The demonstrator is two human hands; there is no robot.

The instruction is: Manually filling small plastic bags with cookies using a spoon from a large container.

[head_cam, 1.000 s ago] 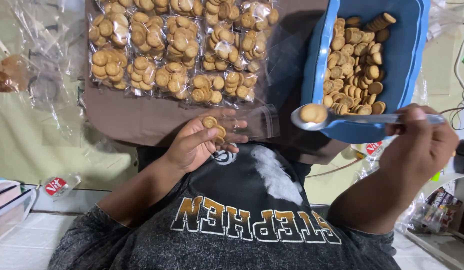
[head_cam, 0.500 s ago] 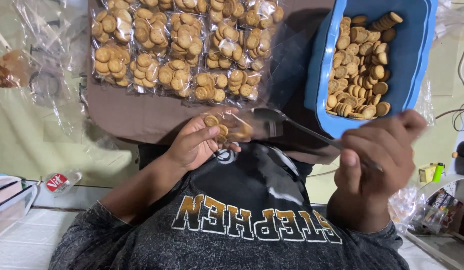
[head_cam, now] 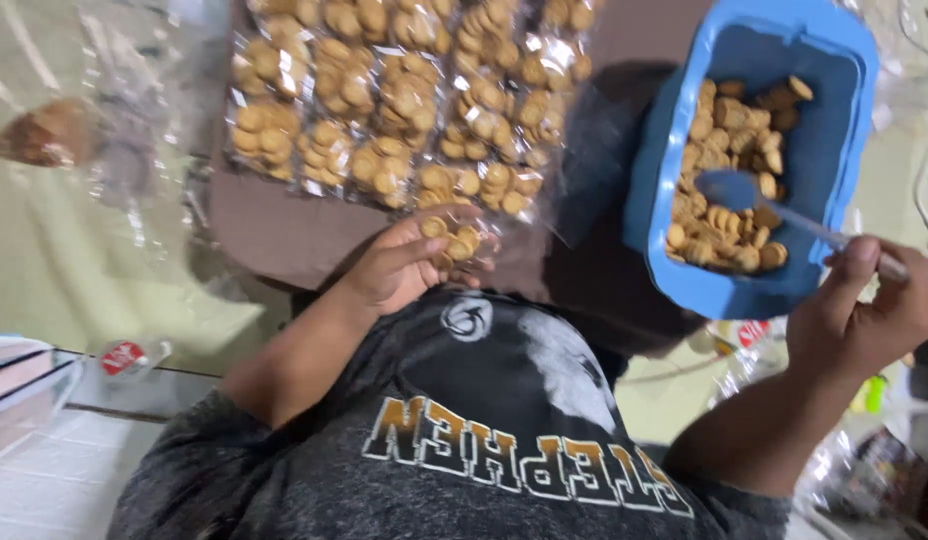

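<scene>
Shirt: a dark grey shirt (head_cam: 464,450) with pale lettering fills the near part of the view, both forearms reaching out from it.
Left hand: the left hand (head_cam: 399,265) is curled around a small clear bag (head_cam: 454,240), fingers closed under it, gripping it just beyond the shirt.
Small clear bag: it holds a few round tan biscuits, bunched at the fingertips; its open top is blurred.
Right hand: the right hand (head_cam: 869,310) is clenched on the handle of a spoon (head_cam: 774,205), thumb raised along it.
Spoon: pale blue, its bowl lies down among the biscuits in the tub; whether it carries any is hard to tell.
Blue tub: a rectangular blue plastic tub (head_cam: 844,60) sits at the right on the desk, partly filled with loose round biscuits (head_cam: 729,225) heaped toward its near end, bare blue floor showing at the far end.
Desk: a brown surface (head_cam: 284,230) carries the tub and the packed bags.
Packed bags: beyond the left hand, rows of filled clear bags (head_cam: 404,100) lie side by side, touching, each with a cluster of the same biscuits.
Far left: loose empty clear wrappers (head_cam: 114,120) lie on a pale green surface, one with a brownish lump inside.
</scene>
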